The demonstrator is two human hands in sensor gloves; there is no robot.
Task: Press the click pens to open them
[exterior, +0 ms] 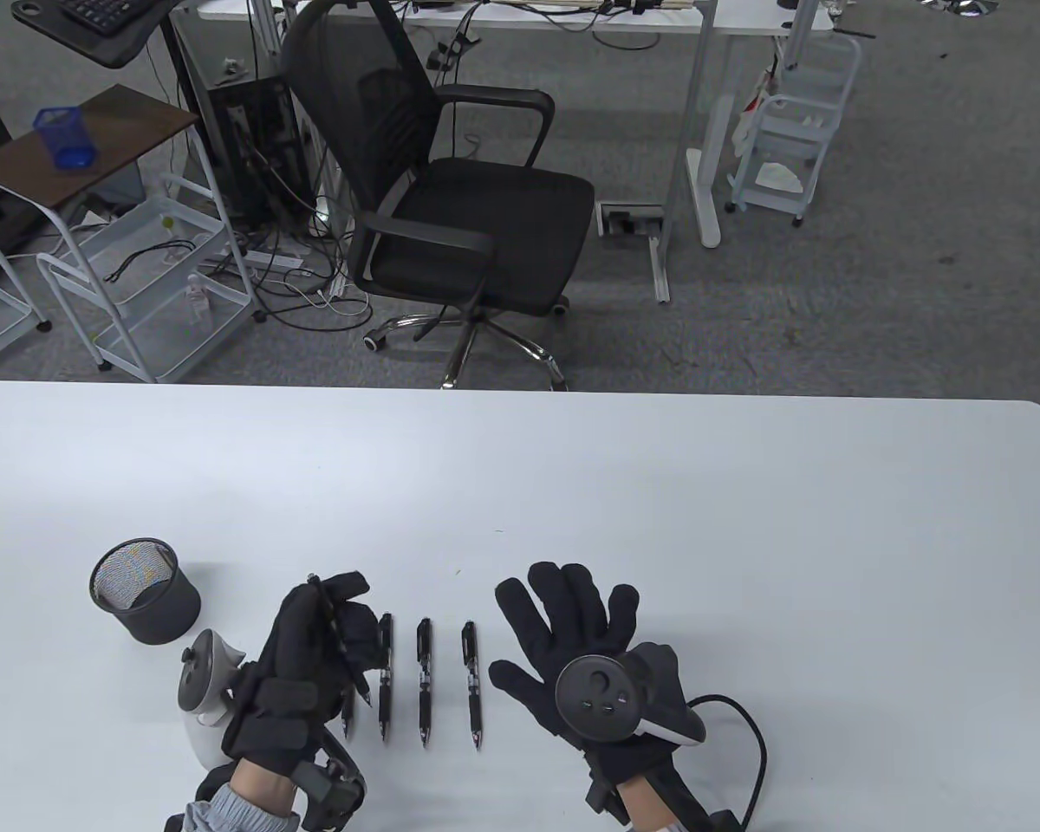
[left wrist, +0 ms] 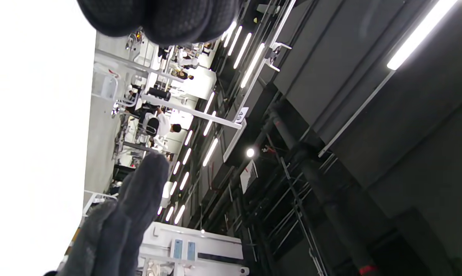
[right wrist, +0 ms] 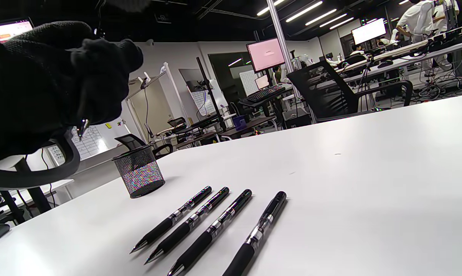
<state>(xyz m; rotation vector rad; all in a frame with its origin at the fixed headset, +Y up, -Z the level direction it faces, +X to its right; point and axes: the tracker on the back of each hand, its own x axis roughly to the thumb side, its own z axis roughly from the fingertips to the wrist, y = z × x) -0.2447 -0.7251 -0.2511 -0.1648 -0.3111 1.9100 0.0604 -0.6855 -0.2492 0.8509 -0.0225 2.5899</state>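
Observation:
My left hand (exterior: pixel 340 611) grips a black click pen (exterior: pixel 333 617) above the table, button end pointing away and tip toward me. Its tip (right wrist: pixel 81 128) pokes out below the glove in the right wrist view. Three black pens (exterior: pixel 423 680) lie side by side between my hands, and another pen (exterior: pixel 347 721) lies partly hidden under my left hand. All of them show in the right wrist view (right wrist: pixel 215 229). My right hand (exterior: pixel 563 611) is open with fingers spread, palm down, right of the pens and holding nothing. The left wrist view shows only glove fingers (left wrist: pixel 158 17) and ceiling.
A black mesh pen cup (exterior: pixel 144 601) stands on the white table (exterior: pixel 745 520) left of my left hand, and it also shows in the right wrist view (right wrist: pixel 139 172). A black office chair (exterior: pixel 451 208) stands beyond the table's far edge.

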